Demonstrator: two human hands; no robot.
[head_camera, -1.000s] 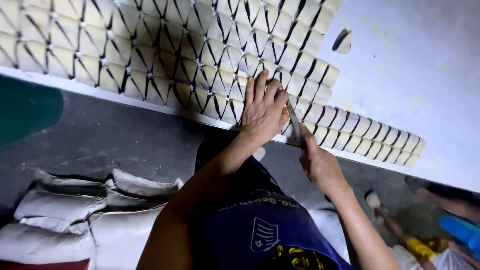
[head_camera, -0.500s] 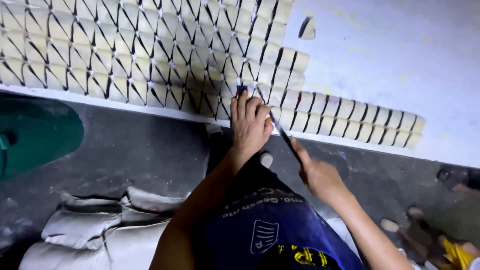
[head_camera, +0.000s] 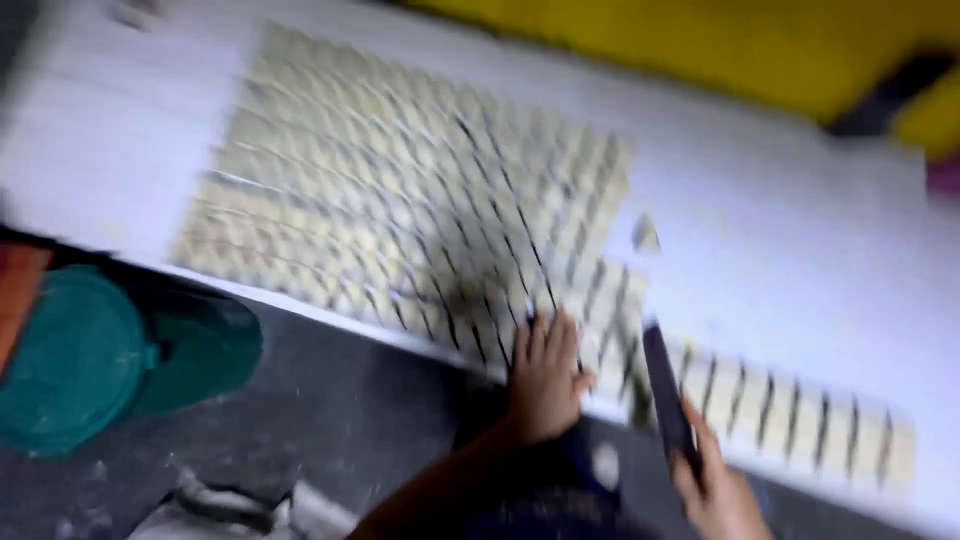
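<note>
Dough pieces (head_camera: 420, 220), pale and cut into small diamond shapes, lie in a dense grid across the white table (head_camera: 800, 260), filling the centre of the frame from upper left toward lower right; a single row of them runs on toward the right edge. One loose piece (head_camera: 645, 233) sits apart, just right of the grid. Left hand (head_camera: 545, 380), at lower centre, lies flat on the near pieces at the table's front edge, fingers extended and released. Right hand (head_camera: 715, 490), at lower right, is clenched around the handle of a dark knife (head_camera: 665, 390), whose blade points up toward the pieces. A green round container (head_camera: 90, 360) stands on the dark floor at lower left. The frame is motion-blurred.
</note>
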